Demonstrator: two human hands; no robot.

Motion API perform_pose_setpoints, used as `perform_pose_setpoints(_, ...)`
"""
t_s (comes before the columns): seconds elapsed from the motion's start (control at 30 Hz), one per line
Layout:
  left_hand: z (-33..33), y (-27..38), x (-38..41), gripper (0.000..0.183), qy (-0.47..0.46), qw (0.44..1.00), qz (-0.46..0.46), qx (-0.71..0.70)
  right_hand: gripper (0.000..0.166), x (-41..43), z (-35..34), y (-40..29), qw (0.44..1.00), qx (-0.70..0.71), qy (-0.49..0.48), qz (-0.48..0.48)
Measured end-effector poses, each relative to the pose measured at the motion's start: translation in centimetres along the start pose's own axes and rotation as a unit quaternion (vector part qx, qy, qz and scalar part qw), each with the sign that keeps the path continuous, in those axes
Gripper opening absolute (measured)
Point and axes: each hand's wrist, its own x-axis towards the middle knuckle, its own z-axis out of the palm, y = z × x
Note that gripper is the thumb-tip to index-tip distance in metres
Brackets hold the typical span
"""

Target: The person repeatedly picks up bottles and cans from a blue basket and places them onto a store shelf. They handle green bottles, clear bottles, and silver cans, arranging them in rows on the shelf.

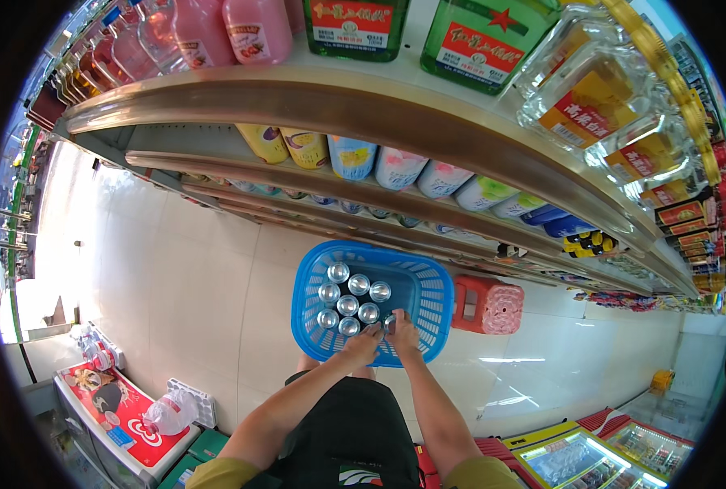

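Observation:
A blue plastic basket [372, 244] stands on the floor before me. Several cans [347, 305] with silvery round ends facing up are grouped in its left and middle part. My right hand [403, 335] reaches over the basket's front right part, its fingers around a can [390, 324]. Close beside it, my left hand [363, 346] is inside the basket's near side, its fingertips by the same can and the front row. Whether those fingers grip anything is hidden. The basket's right end shows its bare slatted wall.
Behind the basket rises a store shelf [338, 107] with bottles and cans on several levels. A red plastic stool [502, 308] touches or nearly touches the basket's right side. A chest freezer [134, 422] bearing a plastic water bottle [172, 411] is at lower left, display coolers [577, 461] at lower right.

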Motion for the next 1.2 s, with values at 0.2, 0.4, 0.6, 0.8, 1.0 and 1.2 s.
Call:
perform_pose_setpoints(0.2, 2.7, -0.5, 0.5, 0.066, -0.018, 0.998, -0.035, 0.039, 0.066, 0.7, 3.4, 2.5, 0.999, -0.018, -0.038, 0.008)
perform_pose_setpoints(0.4, 3.4, -0.2, 0.2, 0.056, -0.015, 0.997, -0.069, 0.025, 0.073, 0.5, 4.4, 2.6, 0.994, -0.050, -0.080, 0.047)
perform_pose_setpoints(0.6, 3.5, -0.1, 0.2, 0.051, -0.006, 0.997, -0.072, 0.014, 0.079, 0.3, 4.2, 3.2, 0.991, -0.035, -0.117, 0.056)
perform_pose_setpoints(0.8, 3.1, 0.1, -0.6, 0.042, 0.022, 0.998, -0.050, 0.036, 0.064, -0.9, 2.5, 1.7, 0.991, -0.076, -0.105, 0.022)
perform_pose_setpoints(1.0, -3.0, 1.9, -2.8, 0.024, 0.223, 0.972, -0.061, -0.030, 0.034, -1.9, 0.5, -1.0, 0.980, -0.085, 0.032, -0.180)
perform_pose_setpoints(1.2, -11.7, 2.4, -6.0, 0.034, 0.434, 0.892, -0.063, -0.113, 0.017, -5.3, -8.4, -14.5, 0.967, 0.024, 0.073, -0.243)
